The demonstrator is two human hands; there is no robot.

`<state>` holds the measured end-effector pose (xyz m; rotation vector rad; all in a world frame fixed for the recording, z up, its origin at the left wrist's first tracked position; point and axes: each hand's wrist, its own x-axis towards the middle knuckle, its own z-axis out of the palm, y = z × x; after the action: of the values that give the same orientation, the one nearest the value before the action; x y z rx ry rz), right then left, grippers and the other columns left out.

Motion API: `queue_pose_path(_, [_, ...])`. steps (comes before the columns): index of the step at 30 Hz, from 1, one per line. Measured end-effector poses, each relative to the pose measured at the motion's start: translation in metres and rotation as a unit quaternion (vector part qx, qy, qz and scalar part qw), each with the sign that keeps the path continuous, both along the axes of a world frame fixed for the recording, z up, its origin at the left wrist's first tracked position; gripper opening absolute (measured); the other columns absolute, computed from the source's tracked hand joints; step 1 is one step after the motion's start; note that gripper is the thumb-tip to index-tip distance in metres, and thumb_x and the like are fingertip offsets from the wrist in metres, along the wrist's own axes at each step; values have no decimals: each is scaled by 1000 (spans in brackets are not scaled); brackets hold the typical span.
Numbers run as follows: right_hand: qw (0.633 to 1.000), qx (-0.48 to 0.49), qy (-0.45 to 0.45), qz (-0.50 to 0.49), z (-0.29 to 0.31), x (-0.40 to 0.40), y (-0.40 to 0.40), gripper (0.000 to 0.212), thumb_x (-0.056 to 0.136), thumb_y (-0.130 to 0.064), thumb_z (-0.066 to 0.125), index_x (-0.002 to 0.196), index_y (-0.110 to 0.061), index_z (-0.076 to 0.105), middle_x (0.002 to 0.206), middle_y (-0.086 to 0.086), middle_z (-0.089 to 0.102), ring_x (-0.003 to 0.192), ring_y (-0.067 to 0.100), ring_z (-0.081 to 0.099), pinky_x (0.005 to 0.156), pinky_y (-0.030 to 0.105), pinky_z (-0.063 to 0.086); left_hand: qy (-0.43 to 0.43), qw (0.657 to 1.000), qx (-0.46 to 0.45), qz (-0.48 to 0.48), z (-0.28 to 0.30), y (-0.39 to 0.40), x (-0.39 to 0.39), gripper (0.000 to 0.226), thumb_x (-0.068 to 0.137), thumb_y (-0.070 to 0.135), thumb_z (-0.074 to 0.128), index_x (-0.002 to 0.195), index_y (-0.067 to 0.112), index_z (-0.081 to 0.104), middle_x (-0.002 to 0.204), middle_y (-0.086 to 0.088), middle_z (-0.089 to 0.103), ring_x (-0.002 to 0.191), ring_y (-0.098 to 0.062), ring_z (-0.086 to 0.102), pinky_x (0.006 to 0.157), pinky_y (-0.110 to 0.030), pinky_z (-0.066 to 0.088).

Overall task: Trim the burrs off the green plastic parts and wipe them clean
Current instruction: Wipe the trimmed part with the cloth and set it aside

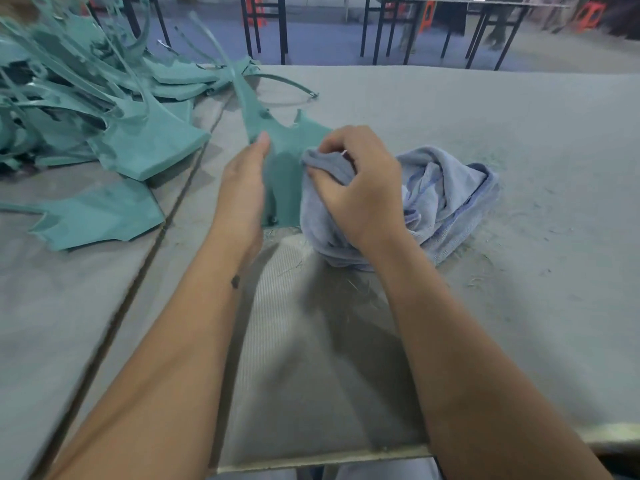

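Bunched in the right hand (pixel 360 192), whose fingers and thumb curl tightly around it, a blue-grey cloth (pixel 446 199) is pressed against the right edge of a green plastic part (pixel 282 161) lying on the grey table (pixel 519 133) just ahead of the person. The left hand (pixel 242 188) stands edge-on with fingers straight along the part's left side, steadying it rather than gripping it. The part's narrow stem runs away toward twelve o'clock, its broad end toward the person. By the look of it, wiping is the step in hand. No trimming tool can be made out, though something small and pale shows between the right fingers, too small to identify. Fine shavings (pixel 353 285) lie scattered near the cloth. A pile of green parts (pixel 86 98) sits at ten o'clock. The next move probably calls for drawing the cloth along the part while the left hand keeps it from sliding.
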<state>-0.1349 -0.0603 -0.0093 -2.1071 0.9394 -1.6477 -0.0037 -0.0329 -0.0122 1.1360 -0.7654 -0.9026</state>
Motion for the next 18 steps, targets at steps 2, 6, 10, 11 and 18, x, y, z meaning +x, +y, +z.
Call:
queue_pose_path(2, [998, -13, 39, 39, 1, 3, 2, 8, 80, -5, 72, 85, -2, 67, 83, 10, 64, 79, 22, 59, 74, 28, 46, 36, 995, -9, -89, -2, 0, -2, 50, 101, 52, 34, 118, 18, 66, 116, -3, 71, 110, -19, 66, 97, -38, 50])
queue_pose_path(6, [975, -44, 192, 101, -3, 2, 2, 16, 73, -8, 68, 87, -11, 75, 87, 6, 64, 84, 24, 55, 83, 28, 40, 128, 984, -22, -123, 0, 2, -3, 64, 101, 58, 22, 123, 13, 62, 119, -7, 70, 111, -21, 66, 90, -33, 54])
queue_pose_path(10, [979, -41, 191, 50, -8, 3, -3, 27, 78, 3, 62, 101, -8, 73, 98, 12, 64, 91, 34, 56, 85, 40, 44, 156, 981, -48, -101, 4, 3, 0, 64, 102, 55, 20, 122, 11, 61, 117, -10, 70, 109, -25, 67, 90, -38, 56])
queue_pose_path(11, [986, -10, 160, 42, -8, 2, -5, 32, 79, 4, 60, 110, -4, 67, 98, 11, 64, 93, 32, 57, 86, 37, 44, 152, 983, -48, -92, 4, 3, 1, 61, 102, 54, 21, 120, 13, 62, 114, -8, 71, 107, -24, 68, 86, -37, 57])
queue_pose_path(18, [967, 179, -111, -141, -2, -23, -27, 20, 84, -15, 68, 102, -11, 61, 93, -2, 64, 86, 10, 58, 75, 6, 40, 69, 997, 1, -27, 1, 3, 6, 27, 105, 33, 39, 109, 19, 62, 93, 5, 76, 88, -15, 73, 64, -29, 58])
